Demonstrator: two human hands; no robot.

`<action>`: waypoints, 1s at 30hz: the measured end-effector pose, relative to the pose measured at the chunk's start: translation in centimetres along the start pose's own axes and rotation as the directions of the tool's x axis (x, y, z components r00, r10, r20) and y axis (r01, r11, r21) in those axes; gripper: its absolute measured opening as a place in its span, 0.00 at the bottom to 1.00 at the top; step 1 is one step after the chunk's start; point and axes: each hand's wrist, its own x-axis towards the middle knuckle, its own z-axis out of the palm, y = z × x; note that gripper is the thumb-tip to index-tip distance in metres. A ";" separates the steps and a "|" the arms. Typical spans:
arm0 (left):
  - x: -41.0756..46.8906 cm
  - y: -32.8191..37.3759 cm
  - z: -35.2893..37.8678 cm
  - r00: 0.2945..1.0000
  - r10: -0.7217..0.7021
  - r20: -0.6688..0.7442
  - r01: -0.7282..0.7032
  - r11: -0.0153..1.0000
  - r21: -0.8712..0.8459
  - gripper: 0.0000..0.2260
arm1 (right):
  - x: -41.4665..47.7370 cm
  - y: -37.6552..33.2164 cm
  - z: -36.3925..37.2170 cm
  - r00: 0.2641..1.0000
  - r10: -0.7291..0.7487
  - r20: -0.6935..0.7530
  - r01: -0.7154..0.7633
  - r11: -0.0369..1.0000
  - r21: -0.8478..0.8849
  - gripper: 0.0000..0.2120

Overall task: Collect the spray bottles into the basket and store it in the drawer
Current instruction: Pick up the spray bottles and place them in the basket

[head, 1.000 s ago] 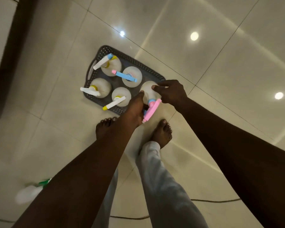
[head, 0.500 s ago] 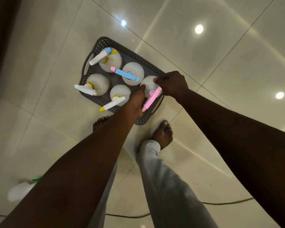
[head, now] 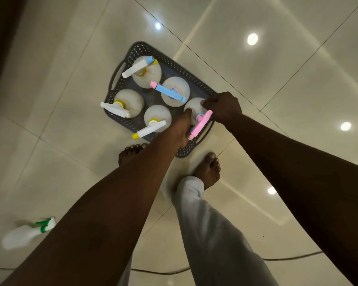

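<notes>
A dark grey perforated basket [head: 196, 79] sits on the tiled floor in front of my feet. Several white spray bottles stand in it, among them one with a blue nozzle [head: 175, 91] and one with a yellow cap [head: 157, 118]. My left hand [head: 181, 129] and my right hand [head: 222, 107] both grip a white bottle with a pink trigger [head: 194, 109] at the basket's near right corner. A white bottle with a green trigger [head: 27, 234] lies on its side on the floor at lower left, apart from the basket.
My bare feet [head: 208, 170] stand just behind the basket. A thin dark cable [head: 287, 258] runs across the floor near the bottom. A dark piece of furniture [head: 2, 38] edges the upper left. Glossy tiles reflect ceiling lights.
The pink-trigger bottle, held in both hands, has moved from over the basket's edge down into its near right corner. The view has shifted slightly.
</notes>
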 end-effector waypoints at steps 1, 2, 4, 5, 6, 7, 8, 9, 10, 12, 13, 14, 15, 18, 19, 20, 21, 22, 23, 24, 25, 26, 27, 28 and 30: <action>0.0 0.0 -0.2 1.000 0.001 0.002 -0.001 1.000 -0.015 0.17 | -0.1 0.0 0.1 1.000 0.001 0.004 -0.001 1.000 0.001 0.20; 0.0 0.0 -0.3 1.000 -0.002 0.003 0.002 1.000 -0.027 0.15 | -0.1 -0.1 0.1 1.000 0.001 0.005 -0.001 1.000 0.003 0.20; -0.4 0.0 -0.6 1.000 0.015 0.010 -0.015 0.998 -0.055 0.14 | -0.5 -0.1 0.1 1.000 -0.005 -0.005 0.005 1.000 0.007 0.19; -0.7 -0.1 -0.7 1.000 0.019 0.007 -0.018 0.995 -0.098 0.16 | -1.0 0.0 0.1 1.000 -0.004 -0.014 0.005 1.000 0.017 0.18; -1.4 -0.2 -0.8 1.000 0.015 0.005 -0.014 0.989 -0.149 0.17 | -1.6 0.1 0.0 1.000 0.002 -0.025 -0.001 0.999 0.034 0.17; -2.0 -0.4 -0.8 1.000 0.018 -0.004 -0.019 0.983 -0.184 0.16 | -2.3 0.3 -0.2 0.999 0.011 -0.040 -0.009 0.999 0.051 0.17; -3.0 -0.7 -1.1 1.000 0.016 -0.020 -0.020 0.978 -0.209 0.14 | -3.3 0.4 -0.3 0.998 0.018 -0.058 -0.015 0.998 0.060 0.16; -4.0 -1.1 -1.3 0.999 0.008 -0.034 -0.016 0.974 -0.227 0.12 | -4.5 0.7 -0.4 0.996 0.030 -0.082 -0.025 0.998 0.062 0.17; -5.2 -1.6 -1.7 0.999 -0.005 -0.036 -0.003 0.971 -0.238 0.11 | -6.0 0.9 -0.5 0.993 0.049 -0.105 -0.042 0.997 0.065 0.17; -7.9 -2.5 -2.2 0.999 -0.044 -0.025 0.037 0.971 -0.235 0.09 | -8.9 1.4 -0.5 0.984 0.103 -0.143 -0.088 0.990 0.107 0.17; -9.7 -2.9 -2.6 0.998 -0.051 -0.042 0.042 0.977 -0.207 0.08 | -10.7 1.4 -0.3 0.981 0.127 -0.147 -0.107 0.986 0.131 0.17; -11.5 -3.3 -3.1 0.996 -0.049 -0.079 0.037 0.989 -0.145 0.08 | -12.5 1.3 -0.1 0.979 0.147 -0.142 -0.126 0.981 0.148 0.17; -13.5 -3.8 -3.8 0.992 -0.039 -0.117 0.032 0.997 -0.066 0.08 | -14.6 1.0 0.3 0.979 0.156 -0.130 -0.136 0.978 0.156 0.16; -19.5 -4.5 -6.3 0.985 0.109 -0.135 -0.090 0.986 0.140 0.07 | -20.4 -0.7 1.5 0.991 0.107 -0.085 -0.093 0.984 0.154 0.14; -21.6 -4.5 -7.6 0.975 0.180 -0.130 -0.153 0.970 0.191 0.08 | -22.3 -1.7 2.1 0.995 0.072 -0.063 -0.062 0.987 0.146 0.13; -23.8 -4.5 -8.8 0.962 0.241 -0.125 -0.209 0.951 0.229 0.10 | -24.3 -3.1 2.7 0.998 0.039 -0.041 -0.033 0.989 0.147 0.13; -26.1 -4.2 -9.8 0.949 0.291 -0.124 -0.252 0.932 0.261 0.13 | -26.4 -4.6 3.2 1.000 0.013 -0.023 -0.009 0.987 0.160 0.13; -28.1 -3.6 -10.4 0.937 0.329 -0.122 -0.282 0.913 0.293 0.16 | -28.2 -6.0 3.4 1.000 -0.008 -0.011 0.010 0.984 0.178 0.13; -30.3 -3.0 -11.5 0.923 0.361 -0.134 -0.304 0.897 0.322 0.17 | -30.2 -7.8 3.8 0.999 -0.035 0.002 0.034 0.981 0.193 0.15; -32.4 -2.3 -12.6 0.907 0.395 -0.148 -0.326 0.879 0.347 0.17 | -32.1 -9.5 4.1 0.998 -0.059 0.013 0.055 0.977 0.205 0.17; -34.5 -1.6 -13.7 0.889 0.431 -0.155 -0.353 0.861 0.366 0.17 | -34.1 -11.1 4.4 0.996 -0.085 0.025 0.078 0.974 0.214 0.17; -36.5 -0.9 -14.9 0.873 0.460 -0.159 -0.375 0.844 0.383 0.16 | -35.8 -12.7 4.7 0.993 -0.111 0.038 0.100 0.969 0.226 0.17; -38.0 -0.3 -15.8 0.862 0.480 -0.160 -0.392 0.834 0.389 0.15 | -37.3 -14.0 4.8 0.991 -0.130 0.043 0.117 0.965 0.235 0.15; -39.7 0.2 -17.2 0.855 0.492 -0.164 -0.407 0.833 0.375 0.14 | -38.9 -15.4 5.2 0.987 -0.155 0.039 0.141 0.961 0.238 0.13; -43.1 0.6 -19.9 0.844 0.500 -0.195 -0.437 0.851 0.291 0.13 | -42.0 -17.8 5.7 0.977 -0.211 0.038 0.197 0.952 0.235 0.12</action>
